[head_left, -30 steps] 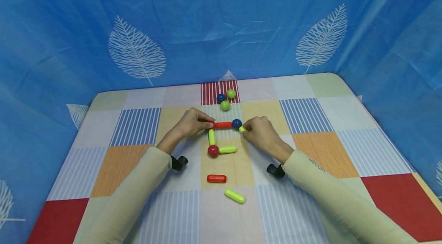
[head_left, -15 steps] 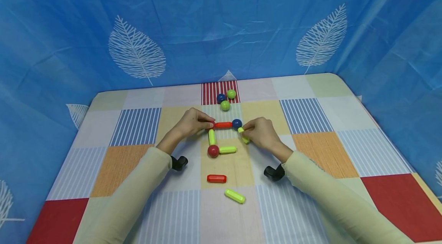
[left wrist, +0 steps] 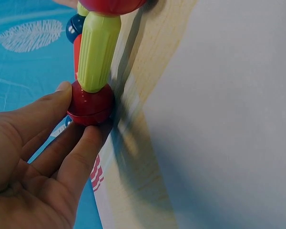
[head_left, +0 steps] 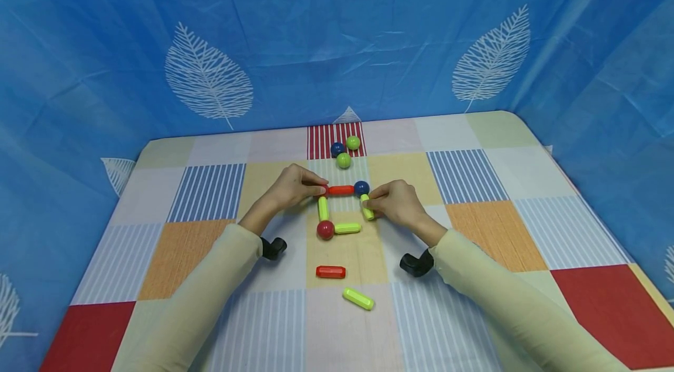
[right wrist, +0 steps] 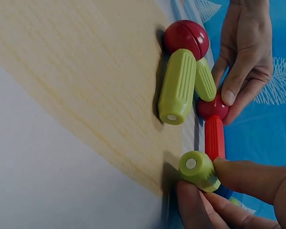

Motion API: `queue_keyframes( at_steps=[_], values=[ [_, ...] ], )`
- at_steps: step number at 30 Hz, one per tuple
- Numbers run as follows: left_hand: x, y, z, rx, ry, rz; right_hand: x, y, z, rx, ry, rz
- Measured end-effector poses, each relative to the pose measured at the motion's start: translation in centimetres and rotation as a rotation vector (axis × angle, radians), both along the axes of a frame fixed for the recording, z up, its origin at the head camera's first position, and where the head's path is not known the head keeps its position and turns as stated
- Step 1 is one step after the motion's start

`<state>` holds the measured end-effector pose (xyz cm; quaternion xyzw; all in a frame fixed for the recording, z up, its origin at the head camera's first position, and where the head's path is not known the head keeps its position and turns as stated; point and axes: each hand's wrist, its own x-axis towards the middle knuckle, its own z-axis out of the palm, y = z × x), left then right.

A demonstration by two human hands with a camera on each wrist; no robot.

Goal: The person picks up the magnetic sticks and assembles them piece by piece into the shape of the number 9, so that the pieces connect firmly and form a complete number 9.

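Note:
My left hand (head_left: pixel 292 188) pinches a red ball (left wrist: pixel 91 102) between thumb and fingers at the frame's far left corner. From that ball a red magnetic rod (head_left: pixel 341 190) runs right to a blue ball (head_left: pixel 361 188). My right hand (head_left: pixel 397 202) pinches a yellow-green magnetic rod (head_left: pixel 367 208); its far end meets the blue ball, and its free end shows a silvery disc in the right wrist view. Another yellow-green rod (head_left: pixel 323 209) joins the held red ball to a nearer red ball (head_left: pixel 326 230). A ribbed yellow-green rod (head_left: pixel 347 228) points right from this nearer ball.
Closer to me lie a loose red rod (head_left: pixel 330 272) and a loose yellow-green rod (head_left: pixel 358 299). Behind the frame sit a blue ball (head_left: pixel 337 150) and two green balls (head_left: pixel 344 160). A blue curtain (head_left: pixel 337 38) hangs beyond the patchwork-covered table (head_left: pixel 468 176).
The yellow-green rod in my right hand has swung from mostly hidden behind the fingers to pointing toward me from the blue ball. My left hand has stayed on the red ball.

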<state>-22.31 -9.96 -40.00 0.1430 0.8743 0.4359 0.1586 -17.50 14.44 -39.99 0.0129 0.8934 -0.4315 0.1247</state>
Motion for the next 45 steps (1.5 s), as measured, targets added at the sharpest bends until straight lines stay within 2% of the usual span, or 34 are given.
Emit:
queue_keyframes(
  at_steps=[15, 45],
  values=[
    [0.04, 0.02, -0.03, -0.004, -0.002, 0.007, 0.08, -0.35, -0.18, -0.072, -0.030, -0.027],
    [0.11, -0.02, 0.20, 0.013, -0.015, 0.001, -0.05, -0.10, -0.30, -0.092, -0.087, -0.020]
  ],
)
